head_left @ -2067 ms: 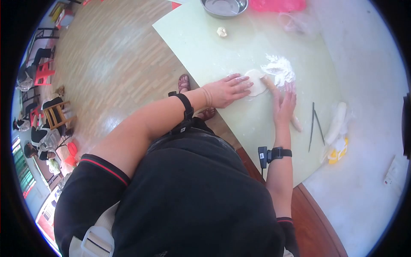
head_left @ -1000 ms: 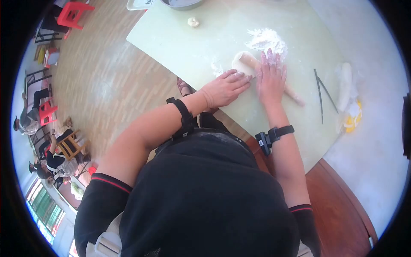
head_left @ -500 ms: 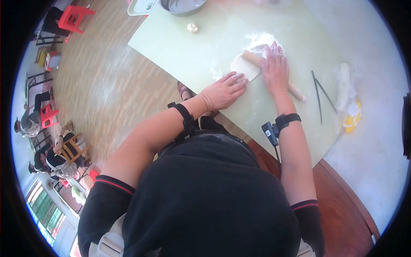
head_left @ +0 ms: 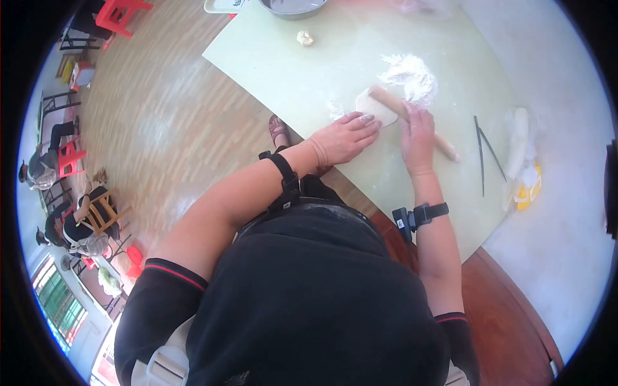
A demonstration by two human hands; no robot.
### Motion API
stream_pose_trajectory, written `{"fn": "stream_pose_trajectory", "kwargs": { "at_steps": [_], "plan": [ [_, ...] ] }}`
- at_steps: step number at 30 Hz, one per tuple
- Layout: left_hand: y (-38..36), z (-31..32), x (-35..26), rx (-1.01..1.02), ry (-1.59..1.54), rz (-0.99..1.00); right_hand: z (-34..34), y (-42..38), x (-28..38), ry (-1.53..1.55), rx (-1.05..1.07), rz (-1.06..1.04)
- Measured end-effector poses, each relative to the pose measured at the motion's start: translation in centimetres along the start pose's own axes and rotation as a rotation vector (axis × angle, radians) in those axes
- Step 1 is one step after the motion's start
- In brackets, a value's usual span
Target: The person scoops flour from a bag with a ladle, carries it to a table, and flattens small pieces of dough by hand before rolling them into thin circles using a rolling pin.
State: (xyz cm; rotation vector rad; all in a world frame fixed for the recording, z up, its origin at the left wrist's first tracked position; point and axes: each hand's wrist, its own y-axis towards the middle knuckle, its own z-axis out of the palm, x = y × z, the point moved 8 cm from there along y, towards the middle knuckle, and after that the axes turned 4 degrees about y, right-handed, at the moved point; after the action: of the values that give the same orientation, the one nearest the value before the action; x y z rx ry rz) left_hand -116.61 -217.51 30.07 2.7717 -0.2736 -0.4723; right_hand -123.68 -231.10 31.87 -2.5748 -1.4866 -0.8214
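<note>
A pale round of dough (head_left: 371, 108) lies on the light green table (head_left: 264, 71), with the wooden rolling pin (head_left: 389, 100) across its right side. My left hand (head_left: 348, 136) rests with its fingertips at the near edge of the dough. Over the middle of the rolling pin, my right hand (head_left: 420, 134) is curled with its fingers around it. White flour (head_left: 412, 76) is heaped just beyond the pin.
A small dough lump (head_left: 304, 38) and a metal bowl (head_left: 293, 6) are at the far left. Two dark sticks (head_left: 481, 154) and a wrapped white roll (head_left: 518, 141) lie on the right. Seated people (head_left: 84, 222) are at the far left.
My right hand has drawn back toward me, its fingers going from stretched out flat to curled on the pin. The view has shifted slightly.
</note>
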Motion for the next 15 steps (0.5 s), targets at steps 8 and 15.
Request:
{"fn": "stream_pose_trajectory", "kwargs": {
  "at_steps": [8,15],
  "plan": [
    [0.5,-0.8,-0.3,-0.088,0.026,0.008,1.9,0.6,1.8,-0.282,0.096,-0.076],
    [-0.6,-1.4,-1.1,-0.109,0.008,0.006,1.9,2.7,0.8,-0.329,0.035,-0.092]
  ]
}}
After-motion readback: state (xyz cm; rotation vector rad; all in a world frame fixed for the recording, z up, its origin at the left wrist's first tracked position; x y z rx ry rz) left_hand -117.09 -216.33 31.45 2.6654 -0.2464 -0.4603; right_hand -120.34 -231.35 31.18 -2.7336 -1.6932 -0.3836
